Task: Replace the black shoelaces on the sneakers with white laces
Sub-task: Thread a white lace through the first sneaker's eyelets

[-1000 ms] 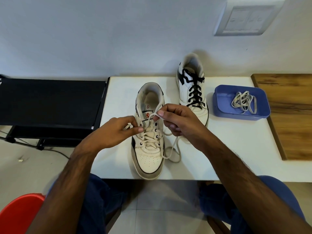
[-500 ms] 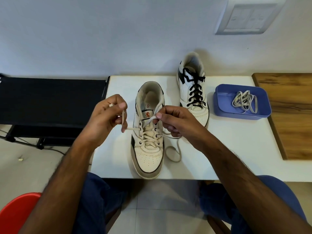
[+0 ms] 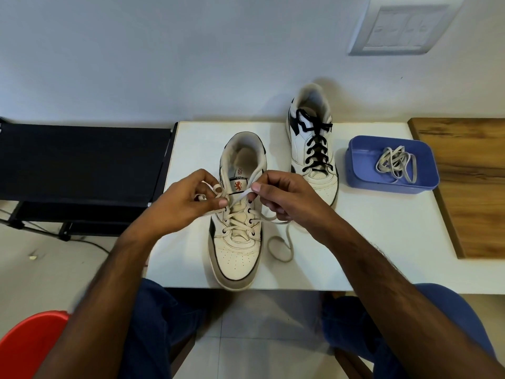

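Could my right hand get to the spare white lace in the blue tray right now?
Probably yes, but not straight away: the right hand is pinching the near sneaker's white lace. The coiled white lace lies uncovered in the open blue plastic tray.

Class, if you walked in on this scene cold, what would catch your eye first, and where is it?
Two hands, left and right, pinching a white lace over the near sneaker at the table's front edge. Behind it, a second sneaker with black laces, beside a blue tub holding another white lace.

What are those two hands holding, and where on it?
Both hold the white lace of the near sneaker: the left hand pinches its left end, the right hand its right strand near the top eyelets.
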Demonstrator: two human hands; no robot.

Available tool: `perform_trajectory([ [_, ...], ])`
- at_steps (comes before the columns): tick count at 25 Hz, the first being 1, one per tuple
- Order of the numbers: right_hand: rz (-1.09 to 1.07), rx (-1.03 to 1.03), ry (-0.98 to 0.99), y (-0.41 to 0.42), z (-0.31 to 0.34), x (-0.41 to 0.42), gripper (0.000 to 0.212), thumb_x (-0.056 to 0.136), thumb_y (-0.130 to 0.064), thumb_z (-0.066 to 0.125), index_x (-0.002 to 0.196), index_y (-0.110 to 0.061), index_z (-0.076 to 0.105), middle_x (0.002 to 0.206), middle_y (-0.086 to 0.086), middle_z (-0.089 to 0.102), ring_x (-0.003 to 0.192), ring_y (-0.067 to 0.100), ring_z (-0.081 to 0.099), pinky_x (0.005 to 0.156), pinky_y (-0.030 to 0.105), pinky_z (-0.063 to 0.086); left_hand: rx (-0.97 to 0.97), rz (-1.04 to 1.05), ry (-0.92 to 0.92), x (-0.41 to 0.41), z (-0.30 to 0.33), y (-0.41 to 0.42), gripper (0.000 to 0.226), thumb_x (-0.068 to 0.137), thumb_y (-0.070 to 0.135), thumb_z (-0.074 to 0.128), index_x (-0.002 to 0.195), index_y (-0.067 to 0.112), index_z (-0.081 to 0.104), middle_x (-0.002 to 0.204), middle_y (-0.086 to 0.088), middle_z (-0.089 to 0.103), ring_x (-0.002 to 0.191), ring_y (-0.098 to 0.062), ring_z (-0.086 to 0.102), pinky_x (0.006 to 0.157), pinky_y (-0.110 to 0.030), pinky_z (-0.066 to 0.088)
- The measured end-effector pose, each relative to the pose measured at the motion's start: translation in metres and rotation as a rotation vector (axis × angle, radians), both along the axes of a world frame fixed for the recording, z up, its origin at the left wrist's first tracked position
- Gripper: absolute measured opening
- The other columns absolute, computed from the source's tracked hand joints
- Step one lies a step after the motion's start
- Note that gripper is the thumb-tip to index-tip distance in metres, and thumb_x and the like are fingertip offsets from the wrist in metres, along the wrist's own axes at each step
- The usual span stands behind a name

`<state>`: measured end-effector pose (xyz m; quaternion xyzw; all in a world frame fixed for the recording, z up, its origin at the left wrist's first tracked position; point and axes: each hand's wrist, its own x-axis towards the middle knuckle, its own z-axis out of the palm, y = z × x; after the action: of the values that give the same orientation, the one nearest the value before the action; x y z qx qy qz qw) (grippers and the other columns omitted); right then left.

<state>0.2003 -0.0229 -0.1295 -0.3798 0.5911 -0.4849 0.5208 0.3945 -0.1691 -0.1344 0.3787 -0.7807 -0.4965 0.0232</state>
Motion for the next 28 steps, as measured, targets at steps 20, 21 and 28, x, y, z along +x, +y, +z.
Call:
perform_trajectory([
  [20,0.023,-0.087,0.126,-0.005,-0.022,0.003,0.024,0.102,-0.004,0.055,0.116,-0.013,0.072,0.096,0.003,0.073,0.088,0.018,0.074,0.079,0.028,0.057,0.334,0.143,0.729,0.025,0.020,-0.017,0.021,0.081,0.022,0.059,0.061,0.018,0.053,0.079,-0.006,0.060,0.061,-0.016,0.044,0.055,-0.023,0.039],
  [21,0.015,-0.098,0.081,-0.005,-0.022,0.002,0.026,0.101,0.002,0.054,0.116,-0.010,0.071,0.097,0.003,0.073,0.089,0.017,0.073,0.080,0.028,0.056,0.264,0.129,0.643,0.024,0.018,-0.016,0.025,0.087,0.021,0.063,0.066,0.015,0.052,0.073,-0.005,0.061,0.058,-0.015,0.044,0.054,-0.024,0.038],
  [28,0.009,-0.122,0.157,-0.004,-0.018,-0.001,0.028,0.089,0.012,0.065,0.105,-0.009,0.072,0.099,0.010,0.075,0.092,0.019,0.071,0.083,0.030,0.058,-0.287,-0.081,-0.199,0.010,0.004,-0.006,0.057,0.068,0.071,0.063,0.089,0.022,0.044,0.070,0.001,0.058,0.058,-0.014,0.048,0.057,-0.034,0.044],
])
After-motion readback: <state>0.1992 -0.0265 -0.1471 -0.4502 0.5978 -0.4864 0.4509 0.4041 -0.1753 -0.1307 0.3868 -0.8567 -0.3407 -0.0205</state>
